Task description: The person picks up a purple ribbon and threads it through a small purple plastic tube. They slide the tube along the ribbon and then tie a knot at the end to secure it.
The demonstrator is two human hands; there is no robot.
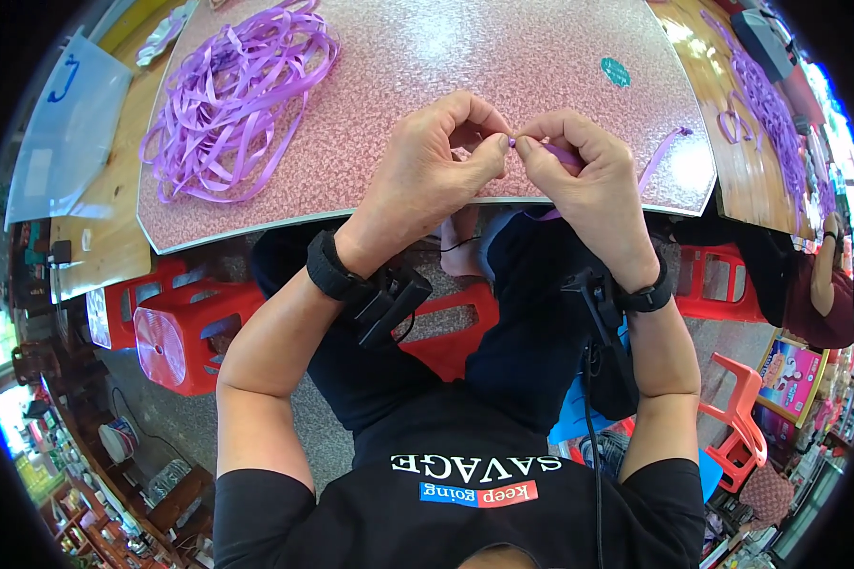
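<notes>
Both my hands meet over the near edge of a pink speckled table [427, 104]. My left hand [441, 152] pinches a small knotted end of purple ribbon between thumb and forefinger. Against it, the thumb and fingers of my right hand [584, 161] are closed on the same purple ribbon [565, 156]. A length of this ribbon runs behind my right hand and comes out on its right, lying on the tabletop with its end [681, 132] near the right edge. To the left lies a large loose heap of purple ribbon [232, 100].
A round teal sticker [616, 72] is on the tabletop. More purple ribbon [769, 104] lies on a wooden table at the right, where another person's arm [823, 270] shows. Red stools [194, 332] stand at the left; a translucent plastic sheet or bin [66, 123] is at the far left.
</notes>
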